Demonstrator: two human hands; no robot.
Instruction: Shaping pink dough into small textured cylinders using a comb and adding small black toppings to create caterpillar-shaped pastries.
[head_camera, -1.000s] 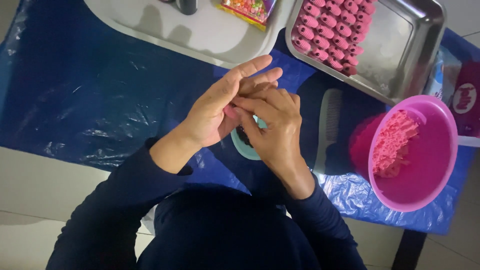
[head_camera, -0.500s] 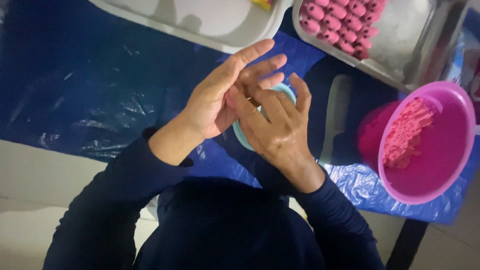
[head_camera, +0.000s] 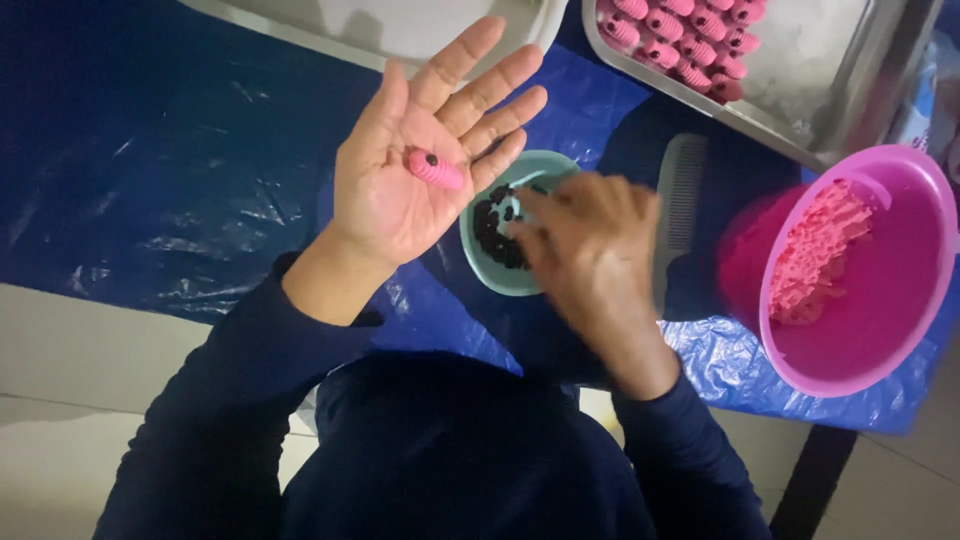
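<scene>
My left hand (head_camera: 420, 160) is held palm up with the fingers spread. A small pink ridged dough piece (head_camera: 434, 169) with one dark dot lies on the palm. My right hand (head_camera: 590, 250) is blurred and hovers over a small teal bowl (head_camera: 490, 270) of dark bits (head_camera: 495, 230), fingertips at the bowl. Whether it pinches anything cannot be told.
A metal tray (head_camera: 860, 90) with several pink ridged pieces (head_camera: 680, 35) stands at the back right. A pink basin (head_camera: 880, 300) holds pink dough (head_camera: 820, 250) at the right. A comb (head_camera: 680, 210) lies beside the bowl. A white tray (head_camera: 400, 25) is at the back. Blue plastic sheet (head_camera: 150, 160) covers the table.
My hands, pressed together over the bowl before, have parted. The left palm now lies open with the pink piece on it, and the right hand has dropped to the teal bowl.
</scene>
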